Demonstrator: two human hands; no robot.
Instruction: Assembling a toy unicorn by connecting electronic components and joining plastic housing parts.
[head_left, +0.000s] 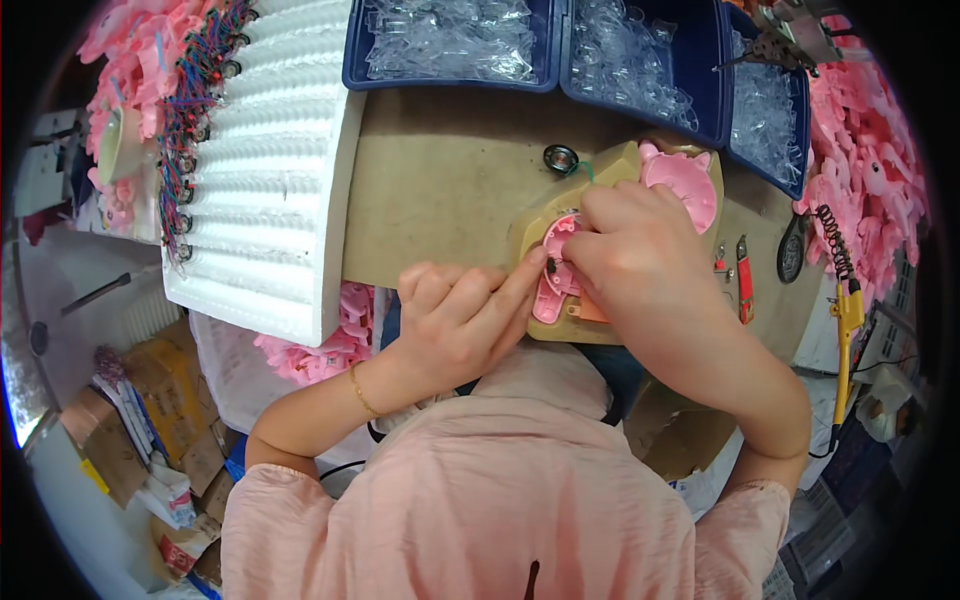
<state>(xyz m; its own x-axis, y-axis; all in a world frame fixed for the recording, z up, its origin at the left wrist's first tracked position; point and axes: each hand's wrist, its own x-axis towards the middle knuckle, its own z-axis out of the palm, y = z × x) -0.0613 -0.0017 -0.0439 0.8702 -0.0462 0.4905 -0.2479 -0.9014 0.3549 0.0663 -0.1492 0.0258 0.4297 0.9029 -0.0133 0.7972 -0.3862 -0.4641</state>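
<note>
A pink plastic shell half (548, 300) rests in a beige moulded fixture (533, 222) at the table's near edge. My left hand (455, 320) reaches in from the left; its index finger stretches to the shell's edge beside a small black part (551, 266), while the other fingers curl in and the thumb is hidden. Over the shell's right side my right hand (635, 245) is closed in a pinch, and its fingertips hide whatever they hold. A pink cat-eared round shell piece (682, 188) sits in the fixture's far right part. A round black speaker (561, 159) with green wire lies behind.
Blue bins (560, 45) of clear plastic parts line the back. A ridged white foam tray (265, 180) with wired parts (190, 130) stands left. Right lie a red-handled cutter (745, 280), a black oval object (792, 248), a yellow coiled-cord tool (848, 320) and pink parts (870, 170).
</note>
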